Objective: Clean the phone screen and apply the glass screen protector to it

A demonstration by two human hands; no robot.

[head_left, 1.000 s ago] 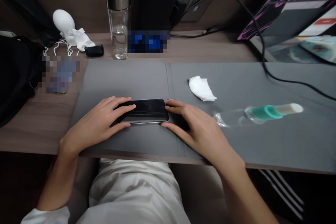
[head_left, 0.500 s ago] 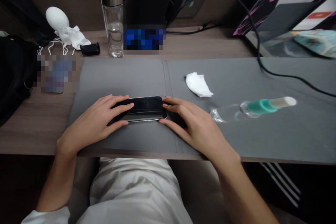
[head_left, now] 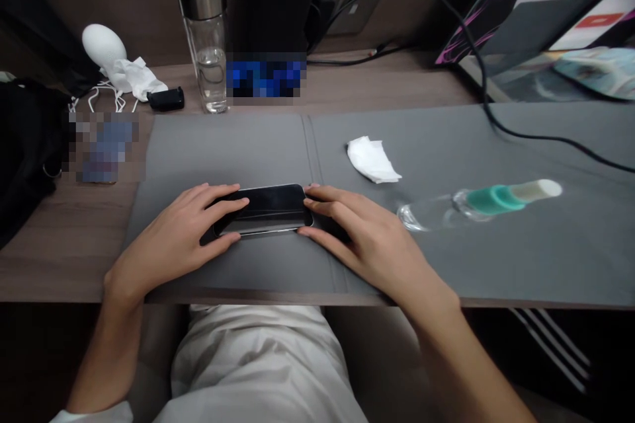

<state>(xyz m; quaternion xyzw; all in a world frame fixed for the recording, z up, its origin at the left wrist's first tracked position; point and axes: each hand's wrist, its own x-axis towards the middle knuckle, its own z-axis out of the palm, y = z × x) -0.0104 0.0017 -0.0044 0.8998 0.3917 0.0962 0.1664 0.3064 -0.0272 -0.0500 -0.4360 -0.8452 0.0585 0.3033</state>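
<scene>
A black smartphone (head_left: 274,202) with a bright metal edge lies lengthwise on the grey desk mat (head_left: 233,145), its dark screen facing up. My left hand (head_left: 178,231) grips its left end, thumb at the near edge, one finger over the glass and others along the far edge. At the opposite end my right hand (head_left: 370,231) holds the corners between thumb and fingers. Beyond my right hand is a folded white tissue (head_left: 373,160). A clear spray bottle (head_left: 476,205) with a green collar lies on its side farther right.
A glass water bottle (head_left: 211,46) with a black lid stands behind the mat. Back left are a white egg-shaped object (head_left: 104,46), a black clip-like piece (head_left: 167,99) and white cords. A black cable (head_left: 483,79) crosses the right side. A dark bag (head_left: 30,152) sits at far left.
The camera view has tilted and shifted slightly. Both hands keep their hold on the smartphone, which stays in the same place on the mat.
</scene>
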